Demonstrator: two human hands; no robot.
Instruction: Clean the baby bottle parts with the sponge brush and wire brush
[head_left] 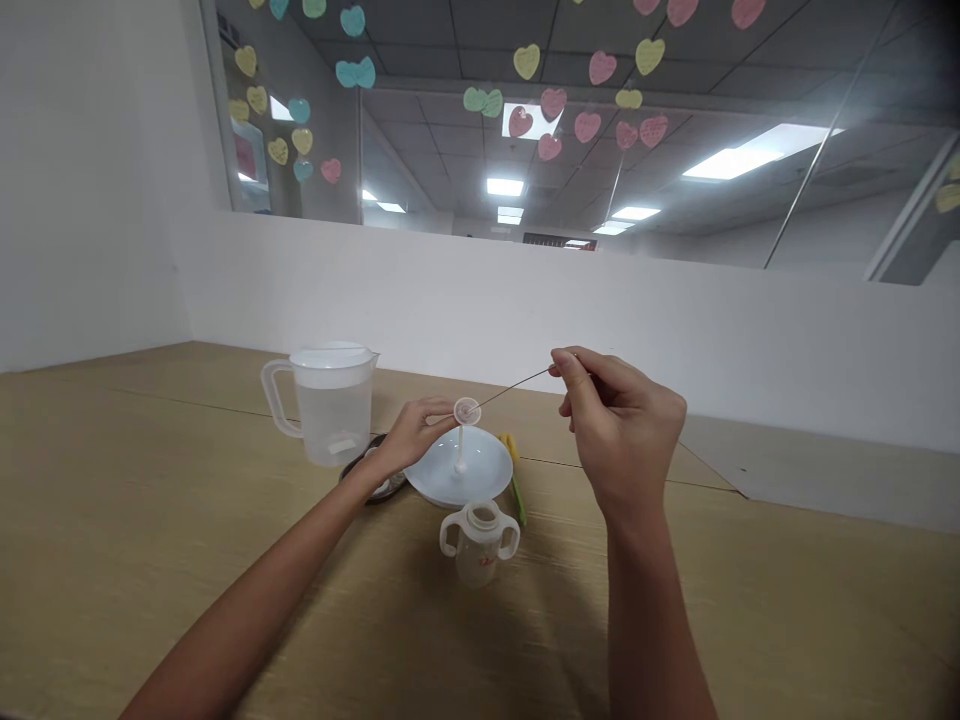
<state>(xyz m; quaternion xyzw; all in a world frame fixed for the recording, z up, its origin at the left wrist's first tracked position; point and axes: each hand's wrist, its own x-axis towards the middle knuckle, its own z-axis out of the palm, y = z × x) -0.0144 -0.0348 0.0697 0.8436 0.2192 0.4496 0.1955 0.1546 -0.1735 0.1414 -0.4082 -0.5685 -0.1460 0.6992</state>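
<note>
My left hand (420, 430) pinches the edge of a small round whitish cup part (468, 402) with a straw (460, 446) hanging below it. The straw has a weighted end and hangs over a white bowl (493, 488). Raised on the right, my right hand (622, 430) grips a thin wire-like rod (517, 384) between thumb and fingers. The rod's far end reaches into the round part; its tip is too small to make out. In front of the bowl stands an open, two-handled baby bottle (477, 562), lidless and upright.
A clear lidded pitcher (334, 420) stands at the back left. Partly behind my left hand lies a dark round dish (388, 490) with something whitish in it. A yellow and green tool (517, 490) lies right of the bowl. A white wall (480, 300) backs the wooden table.
</note>
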